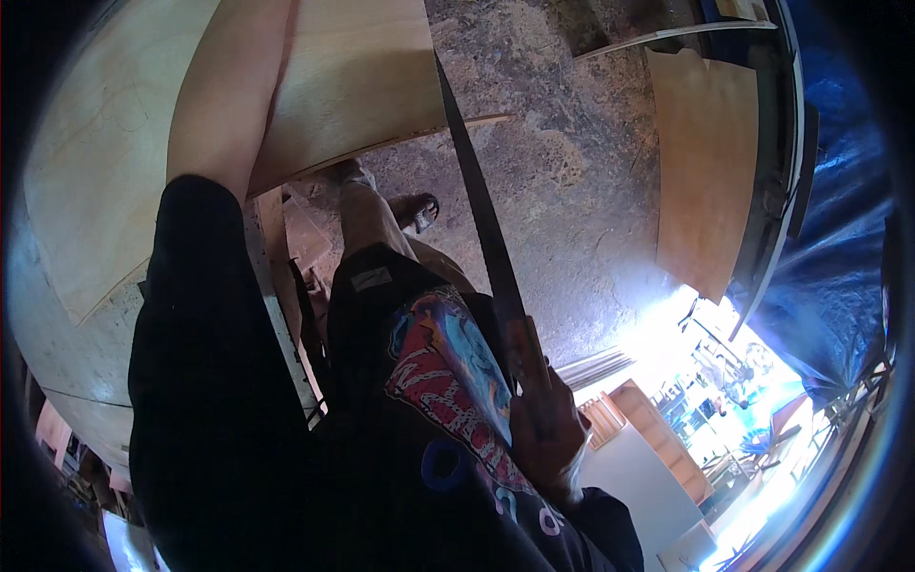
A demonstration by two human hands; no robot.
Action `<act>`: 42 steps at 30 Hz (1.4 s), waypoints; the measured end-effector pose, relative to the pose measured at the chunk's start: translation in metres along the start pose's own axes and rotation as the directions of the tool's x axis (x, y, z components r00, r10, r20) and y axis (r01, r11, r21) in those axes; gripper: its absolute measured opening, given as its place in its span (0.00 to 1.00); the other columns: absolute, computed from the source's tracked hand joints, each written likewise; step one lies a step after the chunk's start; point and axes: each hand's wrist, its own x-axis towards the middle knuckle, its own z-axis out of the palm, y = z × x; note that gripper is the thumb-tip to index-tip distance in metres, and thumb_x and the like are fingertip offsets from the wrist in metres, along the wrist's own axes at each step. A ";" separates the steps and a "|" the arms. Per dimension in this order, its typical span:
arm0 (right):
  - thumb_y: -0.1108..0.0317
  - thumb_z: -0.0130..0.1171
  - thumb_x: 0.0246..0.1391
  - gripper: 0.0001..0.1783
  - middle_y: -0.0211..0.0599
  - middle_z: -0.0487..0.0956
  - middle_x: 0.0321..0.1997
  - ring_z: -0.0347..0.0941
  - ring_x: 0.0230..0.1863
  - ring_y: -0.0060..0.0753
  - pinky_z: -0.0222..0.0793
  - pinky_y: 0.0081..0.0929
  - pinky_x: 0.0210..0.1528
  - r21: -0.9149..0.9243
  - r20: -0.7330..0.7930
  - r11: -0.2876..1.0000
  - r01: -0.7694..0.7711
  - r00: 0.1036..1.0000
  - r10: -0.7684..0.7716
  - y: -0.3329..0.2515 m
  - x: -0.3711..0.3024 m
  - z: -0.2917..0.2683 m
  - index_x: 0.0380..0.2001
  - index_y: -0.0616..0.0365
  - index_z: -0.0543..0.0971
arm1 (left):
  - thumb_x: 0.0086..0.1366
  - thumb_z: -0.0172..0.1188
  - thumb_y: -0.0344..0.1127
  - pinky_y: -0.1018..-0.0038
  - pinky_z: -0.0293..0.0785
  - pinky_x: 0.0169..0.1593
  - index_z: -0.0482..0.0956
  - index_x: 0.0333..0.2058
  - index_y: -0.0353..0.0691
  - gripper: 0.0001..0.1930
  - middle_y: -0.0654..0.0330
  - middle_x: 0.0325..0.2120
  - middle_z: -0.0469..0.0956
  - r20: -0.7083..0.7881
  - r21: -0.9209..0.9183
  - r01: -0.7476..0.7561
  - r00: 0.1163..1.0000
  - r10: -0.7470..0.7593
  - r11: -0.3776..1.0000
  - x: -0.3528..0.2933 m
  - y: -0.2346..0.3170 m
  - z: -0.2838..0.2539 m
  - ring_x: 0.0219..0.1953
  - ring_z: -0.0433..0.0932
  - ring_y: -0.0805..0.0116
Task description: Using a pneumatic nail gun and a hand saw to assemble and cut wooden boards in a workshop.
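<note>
My right hand (551, 429) is wrapped round the wooden handle of a handsaw (481, 205). Its long dark blade slants up and away from the hand, the far end lying at the right edge of a plywood sheet (353, 71). I cannot tell whether the teeth touch the wood. My left forearm (224, 105) reaches across the plywood and leaves the picture at the top, so the left hand is out of sight.
Another plywood sheet (105, 181) lies on a pale worktop (76, 357) at left. A thin wooden strip (488, 120) shows beyond the near edge. My sandaled foot (416, 212) stands on the dusty concrete floor (572, 210). At right are a leaning brown panel (705, 162) and blue tarp (839, 219).
</note>
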 end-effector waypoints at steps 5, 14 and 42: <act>0.71 0.59 0.51 0.25 0.55 0.79 0.42 0.80 0.39 0.52 0.77 0.37 0.40 0.028 0.073 0.994 -0.105 0.992 0.103 0.000 -0.017 -0.012 0.54 0.65 0.70 | 0.64 0.43 0.50 0.55 0.74 0.45 0.81 0.34 0.37 0.24 0.43 0.32 0.79 -0.041 0.003 -0.007 0.999 0.007 1.000 0.003 -0.002 0.001 0.38 0.79 0.44; 0.70 0.59 0.51 0.27 0.55 0.79 0.43 0.80 0.41 0.50 0.77 0.37 0.42 -0.046 0.145 0.982 -0.183 0.971 0.188 -0.005 -0.030 -0.025 0.55 0.66 0.68 | 0.65 0.42 0.50 0.55 0.73 0.46 0.81 0.35 0.36 0.24 0.44 0.34 0.79 -0.005 -0.003 -0.003 1.000 0.003 1.000 0.002 -0.001 -0.002 0.39 0.78 0.45; 0.70 0.58 0.54 0.23 0.50 0.81 0.34 0.81 0.35 0.44 0.76 0.32 0.34 0.102 -0.033 0.991 0.085 0.996 -0.082 -0.040 0.088 -0.003 0.54 0.58 0.70 | 0.66 0.40 0.49 0.51 0.66 0.51 0.81 0.34 0.38 0.24 0.48 0.36 0.80 -0.046 -0.006 -0.009 0.999 0.008 1.000 -0.003 0.007 -0.005 0.42 0.78 0.47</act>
